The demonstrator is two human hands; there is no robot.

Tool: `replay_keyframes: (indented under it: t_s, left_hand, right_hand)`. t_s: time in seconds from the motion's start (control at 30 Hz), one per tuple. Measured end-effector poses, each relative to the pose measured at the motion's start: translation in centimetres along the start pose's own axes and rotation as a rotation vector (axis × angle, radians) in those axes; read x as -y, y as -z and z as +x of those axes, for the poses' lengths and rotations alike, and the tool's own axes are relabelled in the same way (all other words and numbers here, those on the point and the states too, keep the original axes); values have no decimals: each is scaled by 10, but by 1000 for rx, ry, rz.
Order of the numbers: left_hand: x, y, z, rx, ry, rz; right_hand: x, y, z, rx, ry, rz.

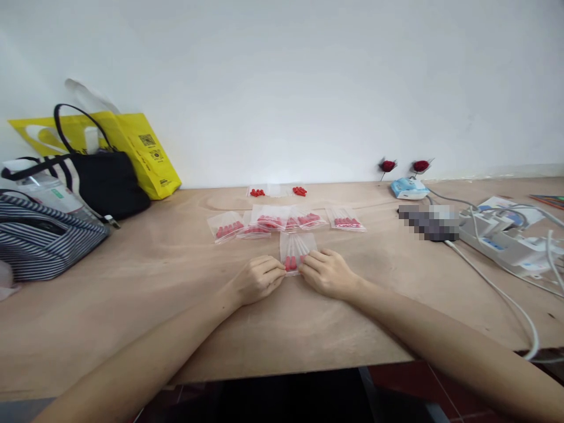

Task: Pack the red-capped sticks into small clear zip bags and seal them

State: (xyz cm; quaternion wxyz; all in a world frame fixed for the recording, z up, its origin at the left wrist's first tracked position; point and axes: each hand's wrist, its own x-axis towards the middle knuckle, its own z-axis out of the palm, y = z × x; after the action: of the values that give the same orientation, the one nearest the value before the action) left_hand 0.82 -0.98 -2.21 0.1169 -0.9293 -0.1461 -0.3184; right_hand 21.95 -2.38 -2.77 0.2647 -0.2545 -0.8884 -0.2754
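Left hand (258,277): pinches the clear bag (296,251) of red pieces at its near edge.
Right hand (328,271): pinches the same edge.
Bag: flat on tabletop (154,276).

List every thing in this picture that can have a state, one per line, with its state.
left hand: pinching the clear bag's near end
right hand: pinching the same end
clear bag: flat on table, red pieces inside
row of filled bags: lying flat, overlapping
loose red pieces: unbagged, near wall
black handbag: upright, handle raised
power strip: cables plugged in
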Motion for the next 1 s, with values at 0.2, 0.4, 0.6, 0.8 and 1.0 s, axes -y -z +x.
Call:
replay_keyframes:
  t_s: [0.2,0.4,0.6,0.8,1.0]
  left_hand:
    - [0,-3,-1,-5,4,-67]
    - [1,-3,-1,8,48,-121]
    - [0,-4,-1,2,29,-101]
    - [-1,2,1,-36,178,-172]
    - [8,-4,5,-23,315,-80]
  right_hand:
    - [-18,20,-38,65,-73,-7]
    - [-19,30,-45,75,-218,72]
    - [1,16,-27,87,-313,70]
    - [-11,18,-43,25,-381,330]
    - [-45,34,-78,-253,-978,852]
